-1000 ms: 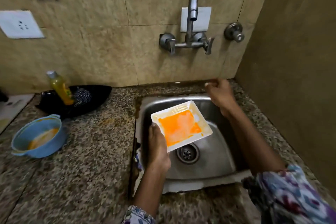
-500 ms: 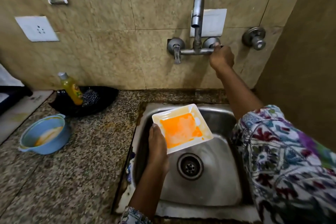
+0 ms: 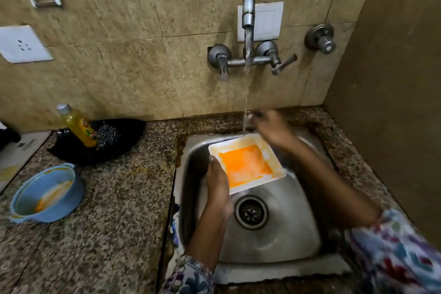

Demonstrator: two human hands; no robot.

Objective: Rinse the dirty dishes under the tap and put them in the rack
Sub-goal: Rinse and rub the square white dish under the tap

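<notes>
Right hand (image 3: pixel 269 130) dropped from tap (image 3: pixel 248 7) — blurred, grip unclear; left hand (image 3: pixel 218 184) holds plate (image 3: pixel 247 162).

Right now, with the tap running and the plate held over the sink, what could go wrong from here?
1. The left hand holds the white square plate by one edge only, tilted; once wet it could slip into the sink.
2. The water stream lands at the plate's far edge, so it may splash orange residue onto the counter.
3. The right hand is blurred beside the stream; it could knock the plate.
</notes>
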